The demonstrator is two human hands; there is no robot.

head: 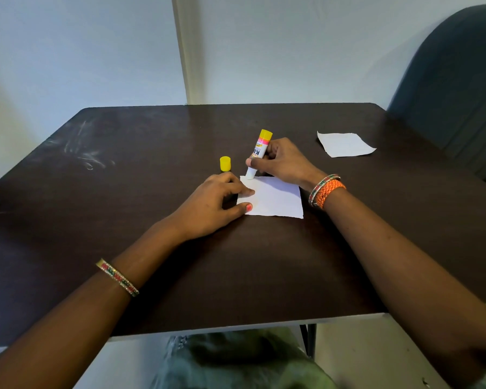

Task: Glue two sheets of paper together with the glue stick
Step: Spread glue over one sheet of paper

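I press my left hand flat-fingered on the near sheet so it stays put on the tabletop, while my right hand grips the uncapped glue stick, tip on its far-left corner, the second sheet waiting well apart.

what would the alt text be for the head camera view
A right hand presses an uncapped yellow-and-white glue stick onto the far left corner of a white paper sheet on a dark brown table, while the left hand pins the sheet's left edge. A yellow cap stands nearby; a second white sheet lies far right.
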